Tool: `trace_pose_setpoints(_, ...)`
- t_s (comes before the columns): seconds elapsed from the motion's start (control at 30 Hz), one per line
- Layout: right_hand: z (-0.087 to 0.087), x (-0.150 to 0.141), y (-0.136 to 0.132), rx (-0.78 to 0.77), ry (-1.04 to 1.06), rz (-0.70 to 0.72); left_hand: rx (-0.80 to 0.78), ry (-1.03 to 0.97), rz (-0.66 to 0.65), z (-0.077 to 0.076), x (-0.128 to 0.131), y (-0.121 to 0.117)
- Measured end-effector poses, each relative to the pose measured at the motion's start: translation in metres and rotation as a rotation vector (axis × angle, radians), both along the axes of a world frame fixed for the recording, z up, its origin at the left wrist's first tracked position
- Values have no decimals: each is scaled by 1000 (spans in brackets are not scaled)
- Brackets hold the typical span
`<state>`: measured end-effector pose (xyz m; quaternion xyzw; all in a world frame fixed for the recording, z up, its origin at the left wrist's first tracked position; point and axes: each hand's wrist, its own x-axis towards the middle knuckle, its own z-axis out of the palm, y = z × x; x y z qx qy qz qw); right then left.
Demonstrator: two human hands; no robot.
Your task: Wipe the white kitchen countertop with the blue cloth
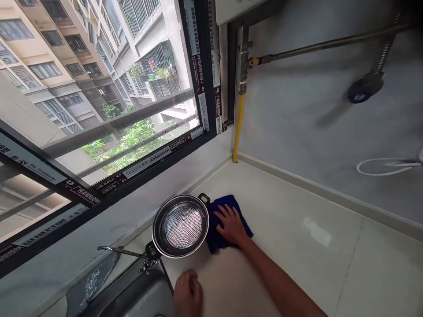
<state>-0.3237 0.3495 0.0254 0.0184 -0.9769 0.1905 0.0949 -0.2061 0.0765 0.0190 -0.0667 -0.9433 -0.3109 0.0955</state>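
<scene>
At the far left, the sink (143, 304) lay towards seven o'clock from the pan (183, 226), with the faucet (124, 251) reaching over near its top edge. The pan sat upright on the tabletop (291, 229), one handle at about eight o'clock and the other between one and two. At six o'clock from it, apart from the rim, the left hand (188, 293) had its fingers curled in; whether they gripped anything could not be told. At three o'clock from the pan, the blue cloth (215, 238) lay on the tabletop under the right hand (233, 229), which rested palm down with fingers spread, not grasping. The step in hand seemed to be pressing the cloth flat. As a judgement, the next move called for even pressure on the cloth, and care around the pan's near handle, just beside it.
</scene>
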Motion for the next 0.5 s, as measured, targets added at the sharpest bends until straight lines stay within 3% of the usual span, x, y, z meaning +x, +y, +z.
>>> trace_pose_setpoints(0.27, -2, 1, 12, 19, 0, -105, -18, 25, 8, 0, -2, 1)
trace_pose_setpoints(0.5, -9, 41, 79, 122, -29, -321, 32, -12, 16, 7, -3, 2)
